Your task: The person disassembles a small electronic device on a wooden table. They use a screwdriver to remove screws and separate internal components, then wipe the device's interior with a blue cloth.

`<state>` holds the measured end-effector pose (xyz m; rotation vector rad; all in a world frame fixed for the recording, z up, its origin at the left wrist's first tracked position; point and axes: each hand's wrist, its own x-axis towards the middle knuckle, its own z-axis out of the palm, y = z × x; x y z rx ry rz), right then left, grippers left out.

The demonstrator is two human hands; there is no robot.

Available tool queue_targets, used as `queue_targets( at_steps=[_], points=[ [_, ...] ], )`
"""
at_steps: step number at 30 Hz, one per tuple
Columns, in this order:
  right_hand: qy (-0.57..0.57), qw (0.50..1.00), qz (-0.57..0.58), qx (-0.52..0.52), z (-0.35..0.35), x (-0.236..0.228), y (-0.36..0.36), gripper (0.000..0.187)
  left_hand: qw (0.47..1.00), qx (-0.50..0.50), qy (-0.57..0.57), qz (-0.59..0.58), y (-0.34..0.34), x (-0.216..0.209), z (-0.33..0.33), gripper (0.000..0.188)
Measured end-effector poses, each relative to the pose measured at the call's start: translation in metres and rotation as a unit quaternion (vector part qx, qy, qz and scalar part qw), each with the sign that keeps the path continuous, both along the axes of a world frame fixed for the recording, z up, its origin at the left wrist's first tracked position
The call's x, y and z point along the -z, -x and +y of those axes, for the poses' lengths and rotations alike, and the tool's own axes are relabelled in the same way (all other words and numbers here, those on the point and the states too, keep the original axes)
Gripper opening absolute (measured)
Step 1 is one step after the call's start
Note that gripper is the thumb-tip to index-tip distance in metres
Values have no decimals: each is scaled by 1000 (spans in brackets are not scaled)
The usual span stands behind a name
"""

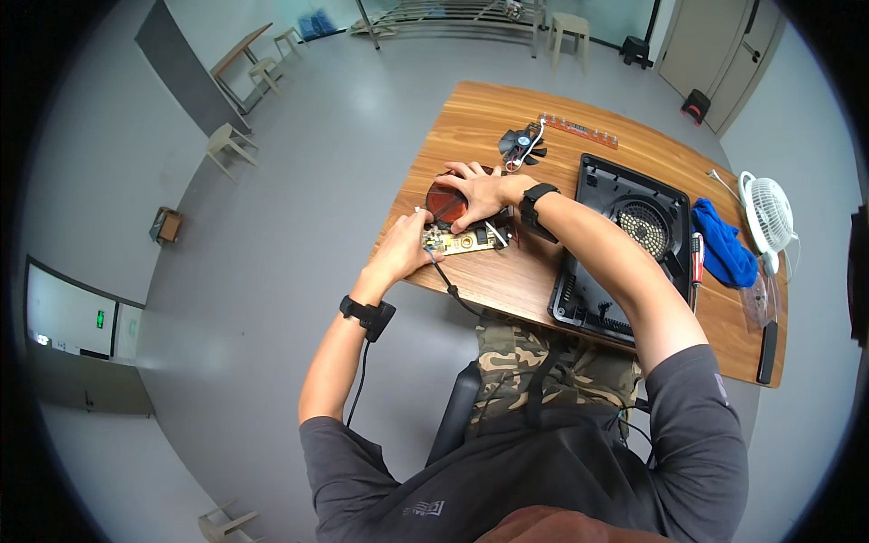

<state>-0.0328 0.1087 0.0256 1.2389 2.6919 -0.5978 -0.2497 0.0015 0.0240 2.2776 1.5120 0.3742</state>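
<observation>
A round reddish-brown copper coil (444, 204) lies at the left part of the wooden table, just beyond a pale circuit board (464, 242) with several components on it. My left hand (404, 247) is closed on the board's left end, the thumb at its near edge. Reaching across, my right hand (482, 193) grips over the coil, fingers toward its far side and thumb near the board. The palm hides part of the coil. A dark cable (453, 290) runs from the board's left end over the table's edge.
Beyond my hands sit a black fan (522, 145) and a narrow red circuit strip (582, 132). Under my right forearm lies a black appliance housing (588, 262). Farther right are a screwdriver (697, 258), a blue cloth (724, 246), a white fan (768, 214) and a black bar-shaped object (768, 353).
</observation>
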Motion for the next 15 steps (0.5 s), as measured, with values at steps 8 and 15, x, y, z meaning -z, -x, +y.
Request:
queue_targets(
  at_steps=[8,15],
  points=[
    [-17,996,87,8,-18,-17,-4,119,999,-20,-21,22,4,-16,-11,71],
    [-28,986,165,10,-28,-34,0,121,998,-31,-58,15,14,-18,-22,66]
  ],
)
